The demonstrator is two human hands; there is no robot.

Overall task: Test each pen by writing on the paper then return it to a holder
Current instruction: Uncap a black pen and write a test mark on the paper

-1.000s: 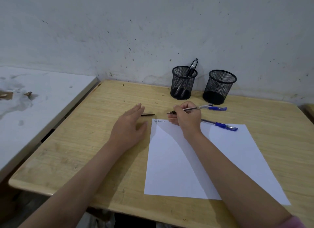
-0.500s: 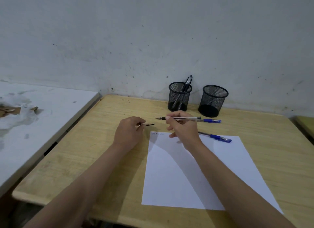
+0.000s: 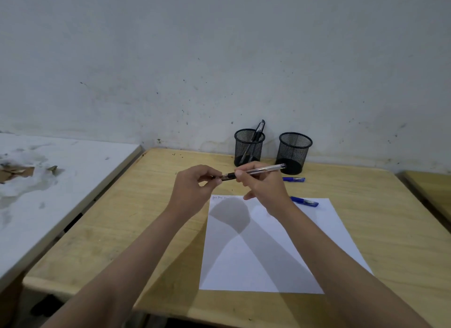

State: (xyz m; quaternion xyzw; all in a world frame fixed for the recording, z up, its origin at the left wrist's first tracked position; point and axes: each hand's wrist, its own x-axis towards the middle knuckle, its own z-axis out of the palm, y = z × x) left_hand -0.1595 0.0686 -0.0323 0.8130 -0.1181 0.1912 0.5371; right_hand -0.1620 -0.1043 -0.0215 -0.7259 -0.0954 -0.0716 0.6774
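Observation:
My right hand holds a clear-barrelled black pen level above the desk. My left hand pinches a black pen cap right at the pen's tip end. Below lies a white paper with small writing at its top left corner. Two black mesh holders stand at the back: the left holder contains a black pen, the right holder looks bare inside. Two blue pens lie on the desk, one near the right holder, one on the paper's top edge.
The wooden desk stands against a stained wall. A white table with scraps on it sits to the left. Another wooden surface shows at the right edge.
My left hand picked the black cap off the desk and brought it up to the pen's tip. My right hand lifted the pen off the paper. The camera tilted up.

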